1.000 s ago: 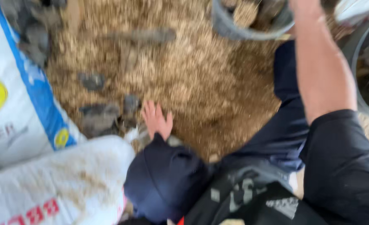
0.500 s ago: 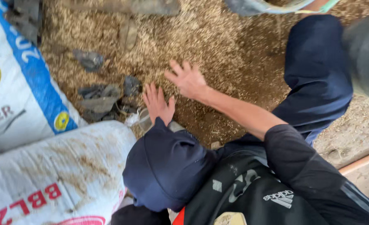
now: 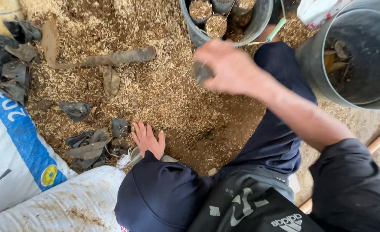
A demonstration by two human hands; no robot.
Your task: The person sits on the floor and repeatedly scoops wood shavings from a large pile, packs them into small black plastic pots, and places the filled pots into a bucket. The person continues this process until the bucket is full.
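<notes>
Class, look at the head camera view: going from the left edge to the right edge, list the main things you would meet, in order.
White sack with the blue stripe → torn black plastic scraps → left hand flat on the husk pile → right hand holding a small dark pot → large grey bucket.

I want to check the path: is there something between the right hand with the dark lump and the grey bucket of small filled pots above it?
Nothing visible blocks it. The right hand holds a dark lump just below the grey bucket; only loose husk mix lies beneath. The left hand rests flat, away from it.
</notes>
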